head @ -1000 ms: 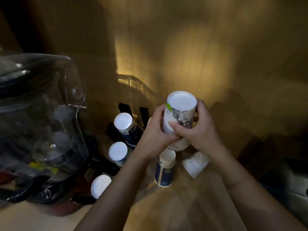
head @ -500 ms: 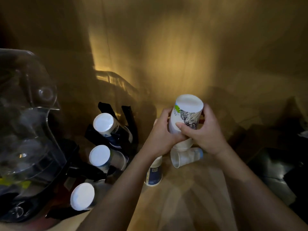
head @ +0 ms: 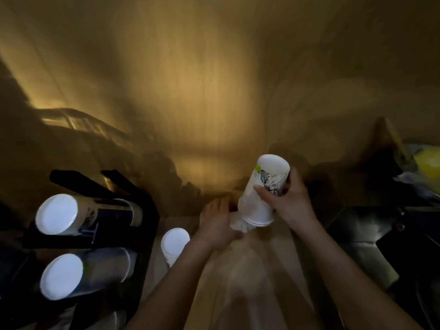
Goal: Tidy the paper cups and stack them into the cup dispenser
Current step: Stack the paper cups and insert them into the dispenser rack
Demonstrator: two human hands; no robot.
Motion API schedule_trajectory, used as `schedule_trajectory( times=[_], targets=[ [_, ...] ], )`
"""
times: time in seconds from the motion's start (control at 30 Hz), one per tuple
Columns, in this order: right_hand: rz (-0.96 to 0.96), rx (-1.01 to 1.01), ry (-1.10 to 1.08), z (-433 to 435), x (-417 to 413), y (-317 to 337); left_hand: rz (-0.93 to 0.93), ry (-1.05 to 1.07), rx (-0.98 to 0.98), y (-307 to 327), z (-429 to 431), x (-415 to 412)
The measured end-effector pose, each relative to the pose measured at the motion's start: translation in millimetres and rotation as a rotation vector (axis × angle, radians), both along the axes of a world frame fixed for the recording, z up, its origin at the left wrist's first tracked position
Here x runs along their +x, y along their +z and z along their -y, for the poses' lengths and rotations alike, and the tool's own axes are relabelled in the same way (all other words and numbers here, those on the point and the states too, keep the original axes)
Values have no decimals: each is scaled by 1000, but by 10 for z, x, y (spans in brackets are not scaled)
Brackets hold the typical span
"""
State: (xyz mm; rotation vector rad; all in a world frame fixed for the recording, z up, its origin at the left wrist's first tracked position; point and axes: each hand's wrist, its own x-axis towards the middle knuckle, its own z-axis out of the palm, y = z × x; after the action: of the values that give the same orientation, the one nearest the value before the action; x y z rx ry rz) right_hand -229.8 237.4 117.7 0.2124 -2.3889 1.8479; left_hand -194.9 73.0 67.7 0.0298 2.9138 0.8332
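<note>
My right hand (head: 289,201) grips a stack of upside-down white paper cups (head: 263,191) with a black sketch print and a green mark, tilted to the right above the counter. My left hand (head: 217,223) reaches down beside the stack's lower end and closes on a white cup lying on its side (head: 237,222), mostly hidden by the hand and the stack. Another inverted cup (head: 175,244) stands on the counter by my left forearm. At the left, the black cup dispenser (head: 133,225) holds two rows of stacked cups, one upper (head: 57,214) and one lower (head: 62,276).
A wooden wall rises right behind the counter (head: 250,282). Dark metal items (head: 364,236) lie at the right, with a yellow object (head: 428,160) behind them. The light is dim.
The view has swung right, so the dispenser now sits at the far left. My left hand left the stack and dropped to the lying cup. My right hand alone holds the tilted stack.
</note>
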Motion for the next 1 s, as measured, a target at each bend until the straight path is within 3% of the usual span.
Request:
schedule_trajectory(
  times=[0.13, 0.23, 0.3, 0.43, 0.6, 0.77, 1.0],
  targets=[
    [61, 14, -131, -99, -151, -243, 97, 69, -183, -473, -72, -117],
    [110, 10, -176, -135, -199, -426, 169, 198, -131, -672, -109, -174],
    [139, 8, -210, -147, -218, -548, 179, 350, 83, -737, -131, -182],
    [179, 6, -333, -165, -255, -731, 143, 657, 847, -795, -93, -134],
    [212, -129, -444, -171, -289, -843, 213, 935, 1062, -781, -36, -79],
    [245, -278, -400, -98, -251, -852, 258, 959, 1172, -685, -50, -24],
    [382, -403, -286, -7, 8, -839, 371, 956, 1611, -541, -145, 26]
  ],
)
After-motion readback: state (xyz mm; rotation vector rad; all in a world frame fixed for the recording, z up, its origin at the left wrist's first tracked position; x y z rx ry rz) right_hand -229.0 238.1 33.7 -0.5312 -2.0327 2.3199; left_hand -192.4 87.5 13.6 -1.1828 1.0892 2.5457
